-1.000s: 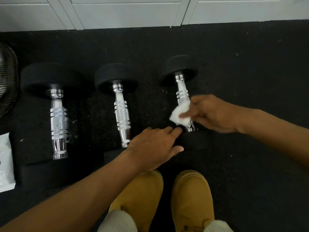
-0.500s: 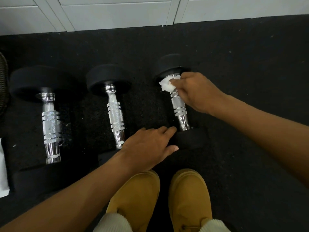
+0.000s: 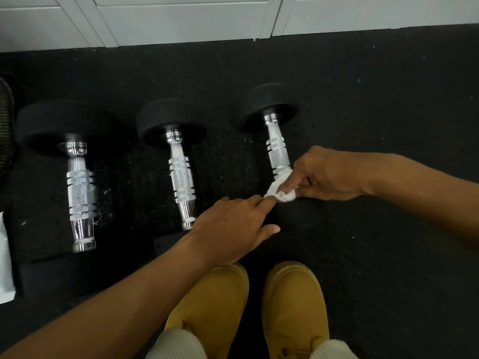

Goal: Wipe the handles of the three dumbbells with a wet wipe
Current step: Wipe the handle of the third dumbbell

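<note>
Three dumbbells side by side on black rubber floor (image 3: 388, 104), handles pointing toward the wearer — laid out for wiping in turn. Right hand (image 3: 329, 174) at near end of right dumbbell handle (image 3: 278, 154), fingers (image 3: 293, 186) pinched shut on bunched wet wipe (image 3: 281, 191). Wipe pressed against the chrome just where it meets the near weight head, bulging out below the fingertips. Left hand (image 3: 233, 224) flat, fingers (image 3: 259, 200) together and extended, resting on that near head — likely bracing against roll; index tip nearly touching the wipe. Middle dumbbell handle (image 3: 181, 180) and left dumbbell handle (image 3: 81, 195) uncovered, well apart from both hands. White packet (image 3: 5, 255) at left edge, tan boots (image 3: 212, 301) below.
</note>
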